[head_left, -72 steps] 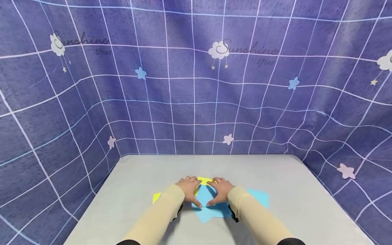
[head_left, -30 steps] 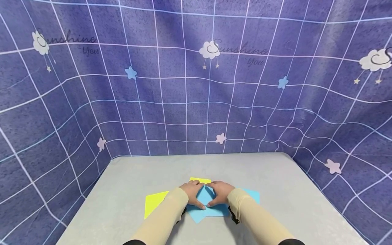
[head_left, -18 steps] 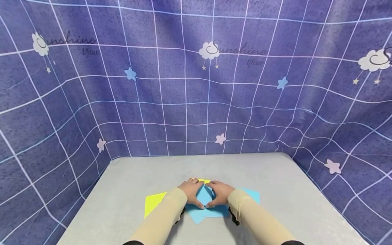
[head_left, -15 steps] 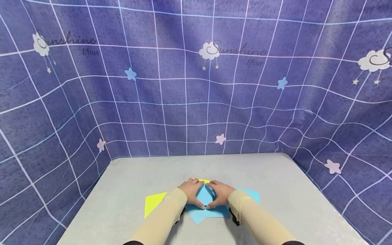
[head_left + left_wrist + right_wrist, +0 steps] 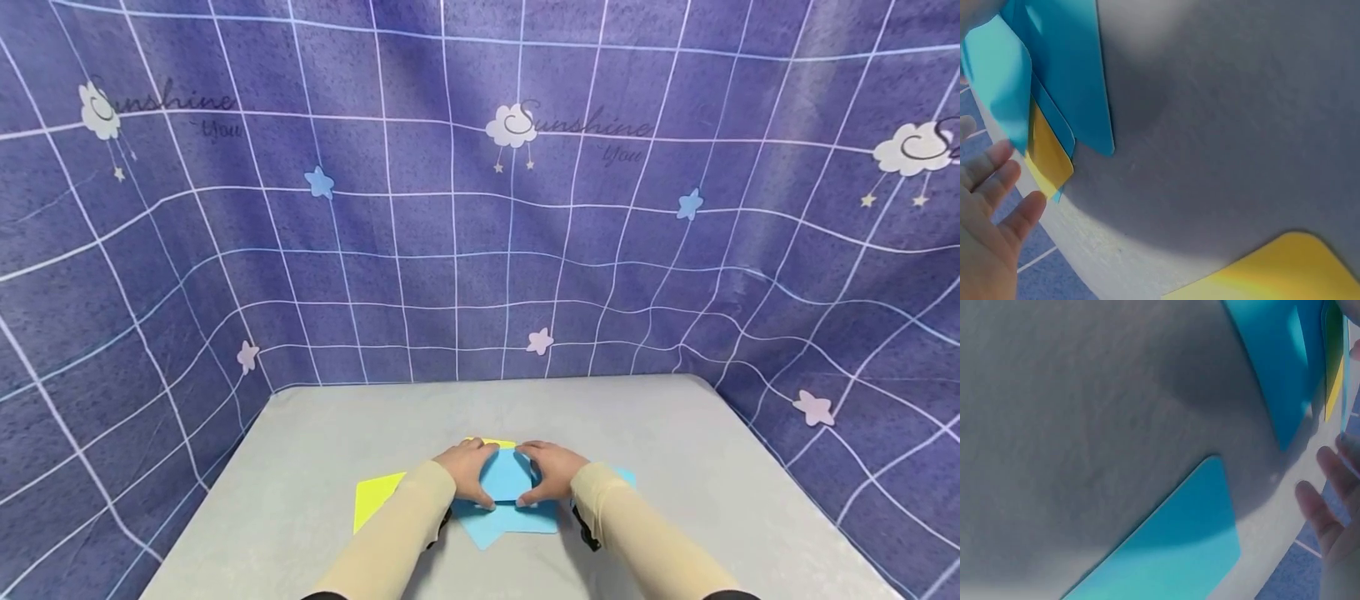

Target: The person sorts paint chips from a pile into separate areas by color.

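Note:
In the head view a light-blue card (image 5: 505, 475) lies between the two hands, raised a little over the other sheets. My left hand (image 5: 467, 472) holds its left side, thumb at the near edge and fingers at the far edge. On the right side, my right hand (image 5: 553, 471) holds it the same way. Beneath are overlapping blue cards (image 5: 487, 527) and a yellow card (image 5: 495, 442) that peeks out at the far side. In the left wrist view, fingertips (image 5: 1005, 149) meet the corner of the raised blue card (image 5: 999, 81).
Another yellow card (image 5: 377, 493) lies left of the pile, partly behind the left sleeve. A separate blue card (image 5: 1179, 537) lies to the right. All are on a grey table (image 5: 337, 425), with a purple-blue gridded curtain (image 5: 450, 217) around its back and sides.
The right hand has shifted slightly to the right, so the gap between the hands is wider and more of the blue card shows. The left hand has barely moved.

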### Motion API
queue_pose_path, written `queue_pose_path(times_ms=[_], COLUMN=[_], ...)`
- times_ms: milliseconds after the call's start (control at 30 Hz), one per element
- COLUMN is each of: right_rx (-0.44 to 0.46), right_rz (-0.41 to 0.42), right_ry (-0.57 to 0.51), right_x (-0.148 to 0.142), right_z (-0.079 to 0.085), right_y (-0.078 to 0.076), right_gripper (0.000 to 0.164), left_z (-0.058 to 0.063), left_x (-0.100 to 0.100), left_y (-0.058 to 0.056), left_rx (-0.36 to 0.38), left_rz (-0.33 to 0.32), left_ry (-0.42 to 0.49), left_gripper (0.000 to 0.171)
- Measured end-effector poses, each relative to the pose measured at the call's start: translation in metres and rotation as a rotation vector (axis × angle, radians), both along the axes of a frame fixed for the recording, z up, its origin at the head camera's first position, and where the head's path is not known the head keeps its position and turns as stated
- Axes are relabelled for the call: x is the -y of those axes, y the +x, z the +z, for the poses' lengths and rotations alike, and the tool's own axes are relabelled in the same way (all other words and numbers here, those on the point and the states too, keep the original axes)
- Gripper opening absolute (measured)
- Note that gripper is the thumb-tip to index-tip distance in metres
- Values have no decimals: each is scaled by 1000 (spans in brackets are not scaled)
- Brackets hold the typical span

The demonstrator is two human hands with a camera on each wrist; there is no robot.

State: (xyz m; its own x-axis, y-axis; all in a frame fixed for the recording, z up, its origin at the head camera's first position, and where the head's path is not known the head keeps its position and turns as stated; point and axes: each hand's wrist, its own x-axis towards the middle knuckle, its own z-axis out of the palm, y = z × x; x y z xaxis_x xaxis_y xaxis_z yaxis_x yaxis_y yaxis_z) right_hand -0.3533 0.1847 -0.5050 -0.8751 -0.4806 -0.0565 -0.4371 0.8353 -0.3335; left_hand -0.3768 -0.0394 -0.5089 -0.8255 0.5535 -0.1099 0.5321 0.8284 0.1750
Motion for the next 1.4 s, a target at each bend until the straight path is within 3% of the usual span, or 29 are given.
queue_pose_path(times_ms=[400,767,1133,1400], right_rx=[-6,-41,-47,-38], right_rz=[-4,-46,-77,-86], right_ry=[-35,-13,-15,-19], right_x=[-11,-27,-41,-52], right_z=[7,0,5,1], right_y=[8,14,24,31], right_gripper=[96,95,93,94], left_z=[3,7,7,0], left_x=[-1,-16,-33,-45], left_y=[2,8,5,6], left_rx=[-18,-51,-93,-94], left_rz=[-55,-102,-140,-157], left_ry=[53,30,17,14], left_gripper=[106,105,104,104])
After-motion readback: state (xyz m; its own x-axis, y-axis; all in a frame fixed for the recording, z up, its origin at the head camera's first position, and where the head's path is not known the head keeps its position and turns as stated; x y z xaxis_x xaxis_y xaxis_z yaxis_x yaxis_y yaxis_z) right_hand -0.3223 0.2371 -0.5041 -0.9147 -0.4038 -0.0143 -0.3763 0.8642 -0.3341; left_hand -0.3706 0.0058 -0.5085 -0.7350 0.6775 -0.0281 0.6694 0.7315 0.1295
